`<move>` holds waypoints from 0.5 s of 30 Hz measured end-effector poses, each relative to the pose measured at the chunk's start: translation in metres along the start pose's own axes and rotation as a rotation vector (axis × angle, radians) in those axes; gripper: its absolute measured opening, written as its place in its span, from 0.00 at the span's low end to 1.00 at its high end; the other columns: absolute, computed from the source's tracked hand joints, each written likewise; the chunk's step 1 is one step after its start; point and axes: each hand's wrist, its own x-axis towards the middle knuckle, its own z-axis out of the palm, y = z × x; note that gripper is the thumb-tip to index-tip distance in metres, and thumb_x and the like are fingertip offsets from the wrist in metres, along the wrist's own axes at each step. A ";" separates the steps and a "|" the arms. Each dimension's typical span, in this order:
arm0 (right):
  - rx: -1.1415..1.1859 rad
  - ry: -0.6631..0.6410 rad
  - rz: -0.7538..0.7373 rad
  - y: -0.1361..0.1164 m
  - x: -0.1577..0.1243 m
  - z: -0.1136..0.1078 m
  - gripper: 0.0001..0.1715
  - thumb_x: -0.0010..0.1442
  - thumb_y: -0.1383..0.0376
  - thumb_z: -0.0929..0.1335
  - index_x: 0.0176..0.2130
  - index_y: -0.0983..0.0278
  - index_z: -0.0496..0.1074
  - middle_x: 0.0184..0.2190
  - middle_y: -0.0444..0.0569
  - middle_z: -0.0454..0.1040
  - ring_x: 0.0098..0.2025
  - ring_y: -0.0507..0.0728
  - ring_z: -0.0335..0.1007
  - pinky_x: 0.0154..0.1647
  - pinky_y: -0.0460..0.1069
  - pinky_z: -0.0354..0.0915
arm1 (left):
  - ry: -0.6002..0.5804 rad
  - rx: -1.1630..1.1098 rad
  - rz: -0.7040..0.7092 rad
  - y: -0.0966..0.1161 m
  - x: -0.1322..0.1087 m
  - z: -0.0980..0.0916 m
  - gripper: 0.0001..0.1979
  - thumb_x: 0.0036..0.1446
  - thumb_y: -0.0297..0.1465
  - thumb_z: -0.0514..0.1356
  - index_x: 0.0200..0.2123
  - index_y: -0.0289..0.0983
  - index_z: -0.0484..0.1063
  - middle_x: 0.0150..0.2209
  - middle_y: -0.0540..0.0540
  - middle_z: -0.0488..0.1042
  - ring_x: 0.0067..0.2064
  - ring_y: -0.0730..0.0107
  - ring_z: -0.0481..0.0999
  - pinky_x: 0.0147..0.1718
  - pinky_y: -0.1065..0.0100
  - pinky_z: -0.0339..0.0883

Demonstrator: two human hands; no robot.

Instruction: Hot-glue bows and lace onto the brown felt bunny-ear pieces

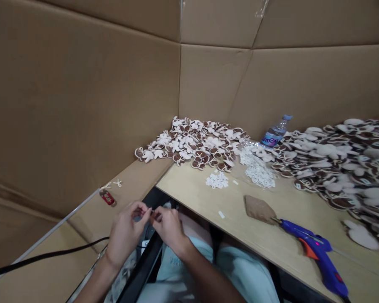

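My left hand (124, 229) and my right hand (169, 227) meet over my lap, below the edge of the wooden table (271, 235). Both hands have their fingertips pinched together around something very small and thin; I cannot make out what it is. The fingers of both hands are curled and closed. My light-coloured trousers (240, 269) show beneath my forearms. A black bar (142, 269) runs diagonally under my hands.
A blue glue gun (316, 250) lies on the table with its tip on a brown scrap (259, 209). Heaps of brown-and-white cutouts (202, 145) (344, 164), small white pieces (255, 170) and a water bottle (274, 132) lie behind. Cardboard walls surround everything. A black cable (44, 256) and a red tag (107, 197) are at left.
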 end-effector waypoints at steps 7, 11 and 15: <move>-0.044 -0.073 -0.049 0.010 0.001 0.016 0.11 0.62 0.70 0.66 0.38 0.62 0.80 0.35 0.49 0.84 0.37 0.56 0.80 0.38 0.44 0.67 | 0.013 0.045 -0.009 -0.011 -0.003 -0.001 0.10 0.59 0.37 0.57 0.29 0.38 0.71 0.27 0.49 0.77 0.29 0.65 0.77 0.32 0.68 0.68; -0.072 -0.080 -0.035 0.009 -0.001 0.021 0.09 0.62 0.67 0.68 0.36 0.61 0.80 0.32 0.48 0.83 0.34 0.55 0.80 0.34 0.43 0.66 | -0.013 0.082 -0.019 -0.012 -0.004 -0.004 0.15 0.62 0.39 0.53 0.31 0.37 0.75 0.29 0.46 0.79 0.30 0.64 0.78 0.33 0.67 0.68; -0.104 -0.085 -0.055 0.007 -0.003 0.022 0.11 0.64 0.68 0.66 0.38 0.61 0.80 0.36 0.49 0.83 0.36 0.56 0.80 0.36 0.44 0.66 | -0.026 0.107 0.020 -0.013 -0.005 -0.005 0.15 0.62 0.38 0.54 0.31 0.37 0.76 0.30 0.45 0.81 0.32 0.62 0.79 0.35 0.66 0.69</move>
